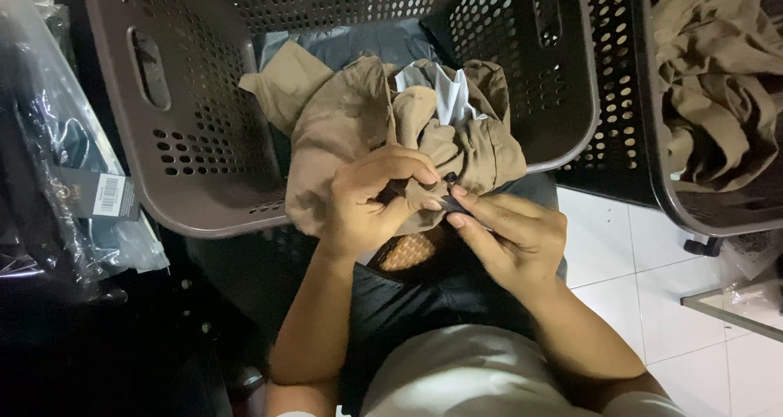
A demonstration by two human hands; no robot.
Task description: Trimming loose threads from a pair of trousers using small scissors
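A tan garment [359,115] with a white lining [444,91] lies bunched over the front rim of a dark perforated basket [188,164]. My left hand [367,201] pinches a fold of its cloth near the hem. My right hand [510,233] meets it from the right, its fingertips closed on a small dark piece [451,201] at the garment's edge; what the piece is stays unclear. Both hands touch the cloth just in front of the basket, above my lap.
A second perforated basket [652,172] at the right holds more tan cloth [710,75]. Clear plastic bags with a dark tag [98,193] sit at the left. White floor tiles [628,278] show at the lower right, with a glass-topped edge [734,311] beside them.
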